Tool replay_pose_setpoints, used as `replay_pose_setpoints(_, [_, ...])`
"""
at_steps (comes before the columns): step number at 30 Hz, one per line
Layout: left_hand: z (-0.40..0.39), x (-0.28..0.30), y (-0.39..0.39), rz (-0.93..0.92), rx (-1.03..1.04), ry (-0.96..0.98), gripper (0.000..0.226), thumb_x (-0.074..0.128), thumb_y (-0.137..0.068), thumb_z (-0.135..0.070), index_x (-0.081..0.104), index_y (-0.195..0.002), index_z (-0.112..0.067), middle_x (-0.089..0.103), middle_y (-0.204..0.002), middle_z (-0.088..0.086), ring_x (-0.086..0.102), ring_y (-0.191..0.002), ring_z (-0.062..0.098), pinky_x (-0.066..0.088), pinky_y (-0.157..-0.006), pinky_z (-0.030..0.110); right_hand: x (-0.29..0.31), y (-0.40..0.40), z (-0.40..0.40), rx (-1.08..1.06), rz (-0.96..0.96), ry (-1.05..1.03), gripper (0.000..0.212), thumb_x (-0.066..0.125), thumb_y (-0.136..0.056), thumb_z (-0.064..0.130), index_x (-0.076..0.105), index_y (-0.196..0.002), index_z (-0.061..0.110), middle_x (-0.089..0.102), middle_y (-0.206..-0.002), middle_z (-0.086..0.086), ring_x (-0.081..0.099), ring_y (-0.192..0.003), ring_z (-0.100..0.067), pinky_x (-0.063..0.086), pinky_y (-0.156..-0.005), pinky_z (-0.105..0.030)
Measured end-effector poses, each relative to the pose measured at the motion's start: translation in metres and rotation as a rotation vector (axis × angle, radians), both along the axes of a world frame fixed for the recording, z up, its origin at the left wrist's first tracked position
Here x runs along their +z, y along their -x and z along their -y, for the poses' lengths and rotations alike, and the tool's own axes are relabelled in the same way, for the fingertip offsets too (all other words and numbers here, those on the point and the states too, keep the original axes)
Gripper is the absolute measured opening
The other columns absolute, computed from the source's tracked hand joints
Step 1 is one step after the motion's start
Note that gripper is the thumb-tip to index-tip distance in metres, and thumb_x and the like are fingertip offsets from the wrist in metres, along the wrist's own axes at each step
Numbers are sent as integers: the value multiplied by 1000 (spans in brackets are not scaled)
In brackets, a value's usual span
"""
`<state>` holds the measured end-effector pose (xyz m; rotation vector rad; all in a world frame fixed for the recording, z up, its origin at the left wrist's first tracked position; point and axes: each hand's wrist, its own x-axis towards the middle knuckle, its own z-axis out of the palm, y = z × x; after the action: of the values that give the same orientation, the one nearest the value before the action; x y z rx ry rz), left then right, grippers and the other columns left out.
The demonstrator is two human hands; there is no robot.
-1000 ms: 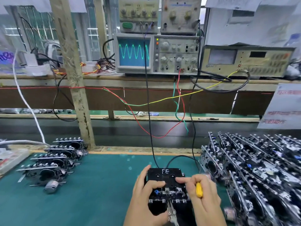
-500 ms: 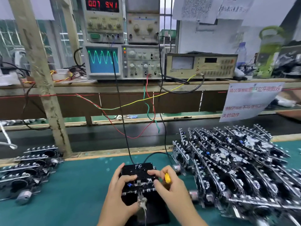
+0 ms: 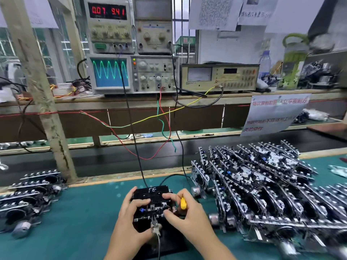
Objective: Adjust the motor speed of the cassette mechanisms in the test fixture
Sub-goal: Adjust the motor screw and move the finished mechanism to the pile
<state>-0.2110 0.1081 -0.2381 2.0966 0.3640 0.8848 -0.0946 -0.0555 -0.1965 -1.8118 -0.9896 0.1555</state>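
Left hand (image 3: 131, 212) gripping test fixture (image 3: 153, 196), right hand (image 3: 185, 212) pinching yellow screwdriver (image 3: 183, 203)

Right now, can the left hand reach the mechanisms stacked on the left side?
Probably yes. The left hand rests on the fixture, and only bare green mat lies between it and the left stack.

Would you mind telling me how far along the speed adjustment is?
Done: likely the small stack at left. In hand: one mechanism sits in the fixture, steadied by the left hand; the right hand holds a yellow screwdriver. Left: seemingly the large pile at right.
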Motion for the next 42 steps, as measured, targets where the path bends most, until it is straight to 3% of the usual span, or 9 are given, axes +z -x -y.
replay_pose_setpoints(4, [-1,0,0,-3,3,11,65,85,-49,-54,60,-109,-54,24,-154,-35,34,-131,-19,38,-97,26,0,0,0,1,-29,-5,38,64,-86,43,35,-88,19,63,-120,38,48,-59,-2,47,-71,-33])
replay_pose_setpoints(8, [-2,-1,0,-3,-14,13,66,93,-51,-43,61,-108,-55,25,-153,-36,35,-133,-16,37,-99,25,0,-1,1,21,-36,-33,36,62,-89,40,35,-88,15,64,-121,35,39,-54,-6,41,-64,-26])
replay_pose_setpoints(16, [-2,-3,0,-18,-4,0,69,93,-54,-40,58,-112,-56,22,-153,-37,32,-129,-23,38,-98,28,-1,-2,2,42,-82,-68,32,57,-95,36,35,-88,14,65,-122,32,32,-52,-11,38,-59,-27])
replay_pose_setpoints(24, [0,-1,1,-7,12,-5,68,83,-50,-55,58,-113,-54,23,-156,-33,33,-131,-21,37,-97,23,-5,-4,1,51,-103,-96,25,54,-101,31,36,-85,24,67,-122,29,29,-49,-10,36,-57,-29])
replay_pose_setpoints(29, [0,-1,1,-21,11,5,67,83,-50,-58,58,-113,-55,23,-156,-33,31,-131,-23,37,-98,25,-4,-5,0,40,-101,-79,23,52,-103,33,40,-85,27,66,-121,31,45,-62,-17,41,-65,-28])
replay_pose_setpoints(33, [-2,0,1,-26,-7,23,67,86,-50,-53,60,-111,-55,23,-154,-35,33,-130,-22,40,-99,29,-6,-5,-2,29,-106,-80,25,47,-105,42,42,-87,25,65,-121,32,55,-69,3,39,-69,-18])
replay_pose_setpoints(36, [-11,4,4,-91,-47,13,67,88,-55,-46,58,-113,-58,18,-152,-42,31,-128,-26,39,-99,27,-7,-4,-3,32,-179,-164,23,38,-101,55,50,-97,35,68,-121,26,62,-78,1,46,-74,-20])
replay_pose_setpoints(39, [-25,16,15,-186,-122,-60,60,72,-62,-65,54,-119,-62,15,-154,-42,24,-136,-23,32,-105,26,-11,-9,6,-11,-470,-442,34,38,-95,58,57,-113,37,76,-99,3,65,-79,-13,51,-67,-26])
replay_pose_setpoints(42, [-30,34,17,-261,-150,-85,45,61,-73,-71,57,-116,-59,14,-158,-36,18,-144,-14,25,-113,28,-14,-15,22,-125,-592,-607,38,41,-96,58,68,-106,32,52,-68,2,41,-57,-10,36,-50,-19])
